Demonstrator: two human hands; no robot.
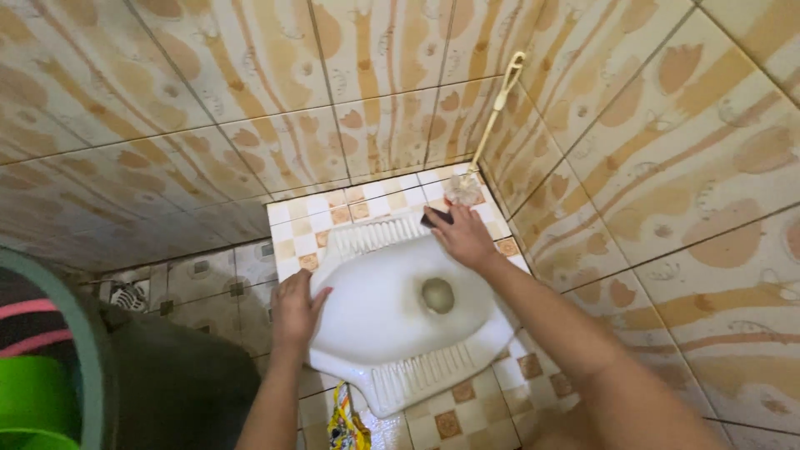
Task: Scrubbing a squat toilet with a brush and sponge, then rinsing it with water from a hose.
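Observation:
A white squat toilet pan (379,304) sits in a raised tiled platform, its drain hole (437,295) right of centre. My right hand (463,237) rests on the pan's far ribbed footrest and is closed on a small dark scrubber (437,218). My left hand (296,308) lies flat on the pan's left rim with fingers spread, holding nothing. A long-handled toilet brush (467,188) leans in the wall corner just beyond my right hand, its cream handle running up the tiles.
Orange-patterned wall tiles enclose the corner at the back and right. A floor drain (127,296) lies at the left. A large green tub (46,367) fills the lower left corner. A yellow patterned object (346,425) lies at the pan's near edge.

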